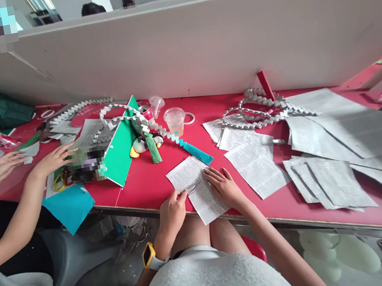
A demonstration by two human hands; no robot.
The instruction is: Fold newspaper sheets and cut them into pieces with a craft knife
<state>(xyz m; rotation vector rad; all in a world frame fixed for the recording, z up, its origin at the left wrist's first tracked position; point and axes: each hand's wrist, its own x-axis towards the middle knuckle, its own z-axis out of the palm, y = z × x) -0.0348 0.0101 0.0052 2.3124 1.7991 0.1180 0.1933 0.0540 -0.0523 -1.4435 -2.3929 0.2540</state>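
Note:
A sheet of printed newspaper [207,204] lies in front of me at the table's edge, with a crease or fold line across it. My left hand [174,211] is closed around a thin silvery tool [194,188] whose tip rests over the sheet; its exact kind is too small to make out. Flat on the sheet's right part lies my right hand [223,185], fingers stretched out. Just beyond the sheet is a teal strip [198,153], joined to a folded-paper chain [164,132]. More newspaper pieces [257,170] lie right of my right hand.
Stacked newspaper [338,181] and another paper chain [255,109] cover the right side. A plastic cup [175,121], a penguin toy [141,144] and a green board [122,150] stand ahead to the left. A co-worker's hands [49,160] work at far left, near teal paper [69,206].

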